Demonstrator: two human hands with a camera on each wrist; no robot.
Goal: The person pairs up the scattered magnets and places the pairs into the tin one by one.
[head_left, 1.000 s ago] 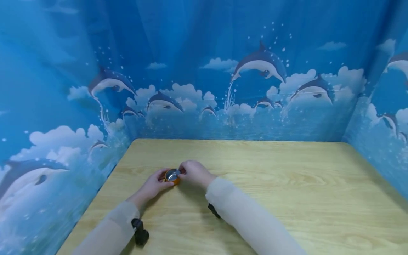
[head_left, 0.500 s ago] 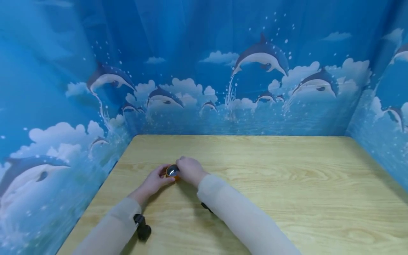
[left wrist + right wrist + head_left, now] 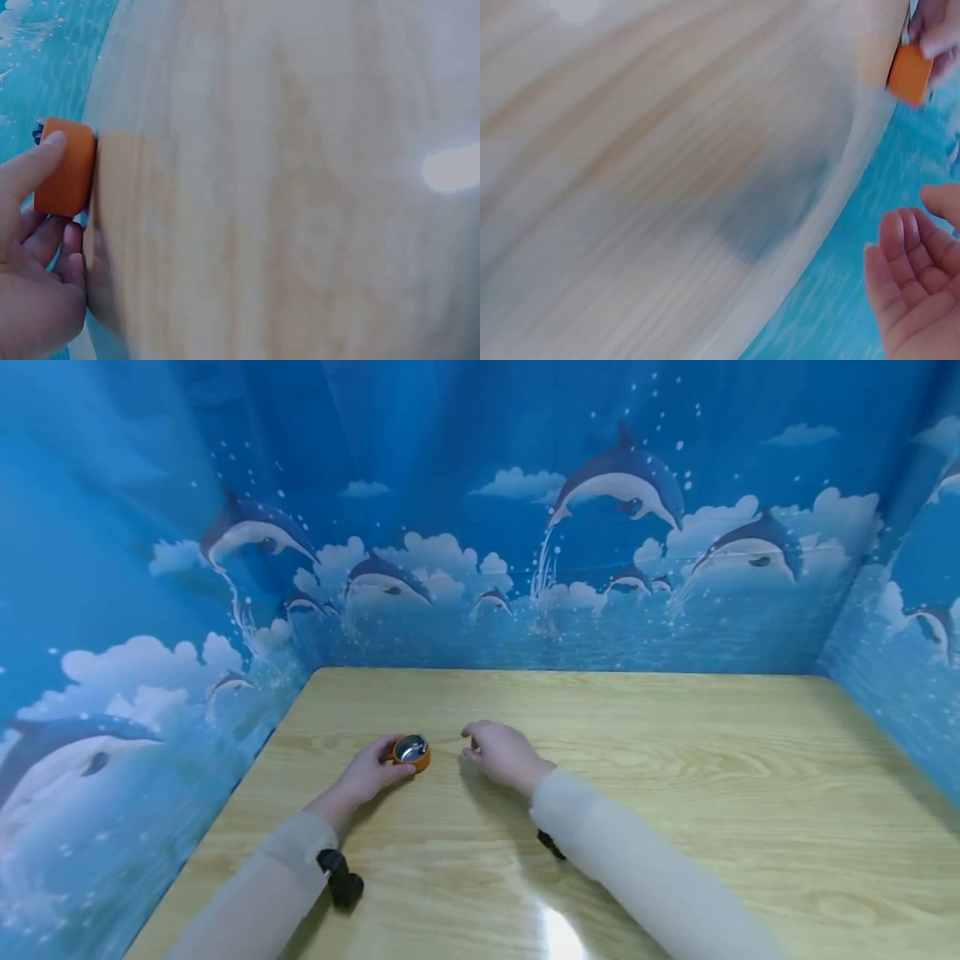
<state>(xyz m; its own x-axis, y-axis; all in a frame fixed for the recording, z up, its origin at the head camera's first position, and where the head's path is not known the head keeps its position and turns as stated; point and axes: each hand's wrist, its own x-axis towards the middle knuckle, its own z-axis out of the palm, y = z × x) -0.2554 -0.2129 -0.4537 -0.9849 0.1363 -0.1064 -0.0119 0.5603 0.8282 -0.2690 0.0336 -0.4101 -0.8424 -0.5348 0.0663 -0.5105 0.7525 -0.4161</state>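
Observation:
A small orange cup (image 3: 423, 762) with a shiny metal inside sits on the wooden table, left of the middle. Fingers and thumb of my left hand (image 3: 370, 770) grip its side. In the left wrist view the thumb presses the orange wall (image 3: 71, 176), and a small dark shiny bit (image 3: 37, 131) shows at the rim. My right hand (image 3: 504, 752) hovers to the right of the cup, apart from it. Its fingers are loosely curled with nothing in them, and the right wrist view shows the bare palm (image 3: 922, 300).
The wooden table (image 3: 675, 777) spreads out to the right of both hands. A blue curtain (image 3: 450, 485) printed with dolphins stands along its back and sides. Black wrist cameras (image 3: 341, 881) hang below the sleeves, and a bright glare lies near the front.
My right hand was at the cup's rim, pinching a small silvery piece there; it has let go and moved off to the right. The left hand keeps its grip on the cup.

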